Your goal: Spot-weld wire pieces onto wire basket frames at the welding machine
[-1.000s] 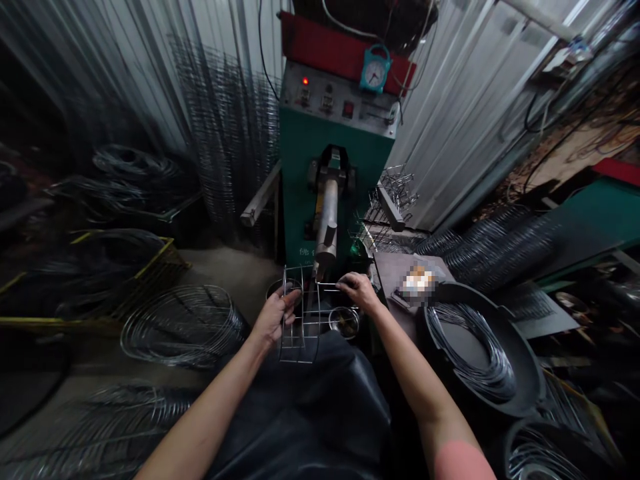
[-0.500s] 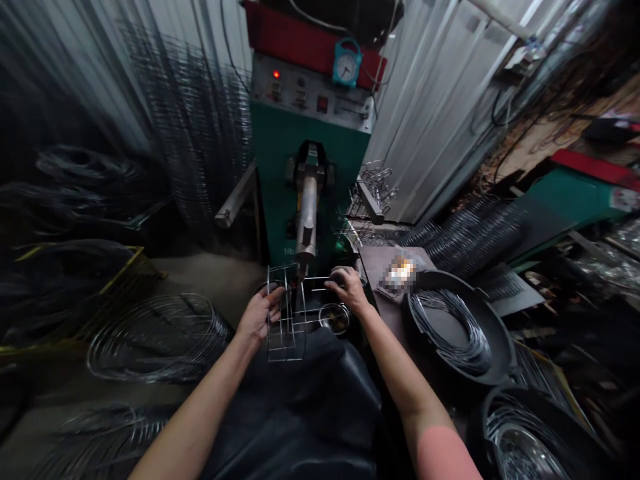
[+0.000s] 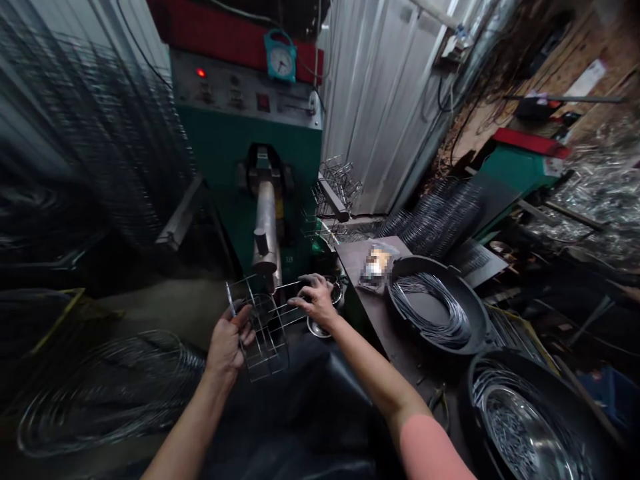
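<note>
Fingers of the left hand [image 3: 227,343] are clamped on one side of a wire frame [image 3: 261,327], which is held at seven o'clock in the view, just below the metal arm [image 3: 265,213] of a green machine [image 3: 215,137]. The right hand [image 3: 316,300] is placed at six o'clock, by the frame's protruding wires — whether its fingers are closed on them cannot be told. Toward four o'clock, a wire coil [image 3: 454,317] is contained by a black pan [image 3: 427,309].

One handheld wire frame [image 3: 261,333], two black tubs [image 3: 479,321], one clock [image 3: 281,61]
</note>
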Tool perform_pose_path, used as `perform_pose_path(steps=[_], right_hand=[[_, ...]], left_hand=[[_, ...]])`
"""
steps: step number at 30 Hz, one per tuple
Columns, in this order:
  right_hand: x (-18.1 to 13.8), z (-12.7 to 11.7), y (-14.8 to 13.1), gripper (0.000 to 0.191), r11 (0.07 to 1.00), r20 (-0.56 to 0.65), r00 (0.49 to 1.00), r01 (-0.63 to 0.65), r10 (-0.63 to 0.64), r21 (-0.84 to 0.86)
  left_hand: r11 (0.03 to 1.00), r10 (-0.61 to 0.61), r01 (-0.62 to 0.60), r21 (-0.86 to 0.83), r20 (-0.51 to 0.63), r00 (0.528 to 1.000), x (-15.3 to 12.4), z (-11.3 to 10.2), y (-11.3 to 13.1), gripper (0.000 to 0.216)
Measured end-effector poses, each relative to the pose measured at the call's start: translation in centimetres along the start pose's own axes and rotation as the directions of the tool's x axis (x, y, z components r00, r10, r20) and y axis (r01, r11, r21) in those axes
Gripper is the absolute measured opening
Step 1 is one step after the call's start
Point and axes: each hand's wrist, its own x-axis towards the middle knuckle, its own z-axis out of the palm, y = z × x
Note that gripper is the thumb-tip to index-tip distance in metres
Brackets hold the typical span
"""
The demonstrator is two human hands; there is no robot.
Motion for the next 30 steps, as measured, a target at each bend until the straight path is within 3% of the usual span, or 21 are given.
perform_pose_path(steps=[11,30], right_hand=[[1.4,-0.3,0.5,0.025,0.998,0.039,0.999,0.031,-0.033,0.062],[3.7,-0.3,1.6,0.029,0.996,0.065,0.997,0.026,-0.031,0.081]], left_hand=[[0.997,-0.008,0.004,-0.072,-0.053,0.999,0.5,0.2,0.0,0.049],[0.993,0.005,-0.009,-0.114,-0.033,0.999,2.2,0.1,-0.1,0.049]])
